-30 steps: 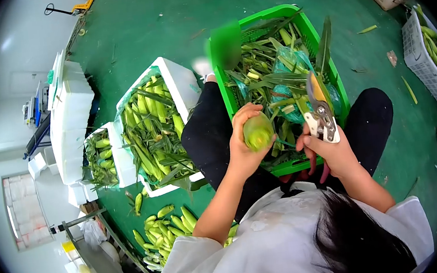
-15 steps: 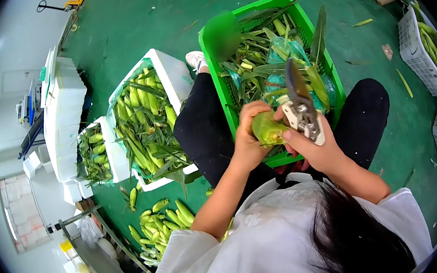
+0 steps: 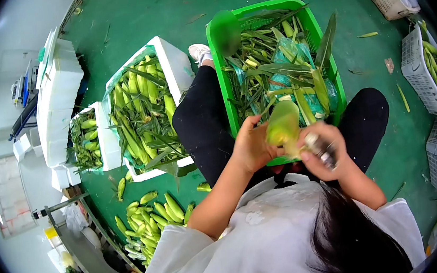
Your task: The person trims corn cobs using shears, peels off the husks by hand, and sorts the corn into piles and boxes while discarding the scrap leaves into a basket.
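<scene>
My left hand (image 3: 250,146) is wrapped round an ear of corn (image 3: 284,120) in its green husk, held over the near end of the green basket (image 3: 219,78). The ear is smeared by motion, its pale cut end towards me. In my right hand (image 3: 337,145) are pruning shears (image 3: 322,152), with the metal pivot showing and the blades hard to make out. That hand's fingers are close against the corn's stem end. Stripped husks and leaves (image 3: 259,47) fill the basket between my knees, along with some teal net bags.
On the left stand a white foam box (image 3: 173,61) of husked-on corn and a smaller foam box (image 3: 108,148). A pile of trimmed ears (image 3: 150,218) lies on the floor by my left elbow. White crates (image 3: 420,75) line the right side. A metal cart (image 3: 81,252) stands lower left.
The shears have turned from pointing up and away to lower in my right hand. The corn has tilted upright, its stem end now towards me. My head view has shifted slightly.
</scene>
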### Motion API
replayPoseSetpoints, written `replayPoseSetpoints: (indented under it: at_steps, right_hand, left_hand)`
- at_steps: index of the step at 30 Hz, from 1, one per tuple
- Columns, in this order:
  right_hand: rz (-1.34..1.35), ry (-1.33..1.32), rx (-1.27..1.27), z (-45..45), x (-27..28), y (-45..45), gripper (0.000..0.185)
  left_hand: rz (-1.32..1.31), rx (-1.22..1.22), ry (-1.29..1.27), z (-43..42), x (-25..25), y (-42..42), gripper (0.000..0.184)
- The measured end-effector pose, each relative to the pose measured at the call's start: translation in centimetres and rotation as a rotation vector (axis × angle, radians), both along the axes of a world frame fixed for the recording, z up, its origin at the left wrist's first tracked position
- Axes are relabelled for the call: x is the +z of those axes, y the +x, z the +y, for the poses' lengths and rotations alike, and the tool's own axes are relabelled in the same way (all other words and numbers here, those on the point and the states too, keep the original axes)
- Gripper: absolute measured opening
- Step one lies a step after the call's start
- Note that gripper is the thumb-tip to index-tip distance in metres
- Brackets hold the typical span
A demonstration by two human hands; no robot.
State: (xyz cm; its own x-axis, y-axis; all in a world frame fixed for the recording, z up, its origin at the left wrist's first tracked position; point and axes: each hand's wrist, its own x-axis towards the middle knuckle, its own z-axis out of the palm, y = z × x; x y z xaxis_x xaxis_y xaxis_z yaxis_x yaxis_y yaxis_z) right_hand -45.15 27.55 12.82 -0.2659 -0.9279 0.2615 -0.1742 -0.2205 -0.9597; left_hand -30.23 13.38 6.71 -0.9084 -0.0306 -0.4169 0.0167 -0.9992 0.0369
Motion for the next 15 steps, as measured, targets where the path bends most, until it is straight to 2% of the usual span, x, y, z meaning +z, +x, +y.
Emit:
replayPoseSetpoints:
  at_steps: [2,4,7,10,11,12,15]
  right_hand:
    - [0.278,-0.071,0.183,-1.0,-0.8,0.5,0.034]
    - [0.462,0.072,0.328,-0.8,-1.0,1.7,0.046]
    - [0.327,0.109,0.212,-0.1,-2.1,2.8,0.05]
    - [0.116,0.258,-0.022,0.4,-0.9,3.3,0.048]
    - [0.135,0.236,-0.103,0.1,-0.9,3.4,0.047]
    - [0.153,0.215,-0.186,-0.1,-0.9,3.3,0.047]
    - [0.255,0.106,-0.167,-1.5,-1.1,2.6,0.052]
  left_hand:
    - [0.028,-0.081,-0.016,0.2,1.0,-0.5,0.071]
    - [-0.077,0.067,-0.133,0.7,-0.3,-0.8,0.063]
    - [-0.178,0.205,-0.208,0.1,1.4,-1.7,0.05]
    - [-0.204,0.289,-0.196,-1.4,0.9,-1.7,0.05]
    - [-0.327,0.353,-0.27,-1.3,1.7,-2.2,0.05]
    - [-0.343,0.342,-0.296,-1.5,1.5,-2.1,0.05]
    - [-0.397,0.313,-0.363,-1.7,0.8,-1.9,0.048]
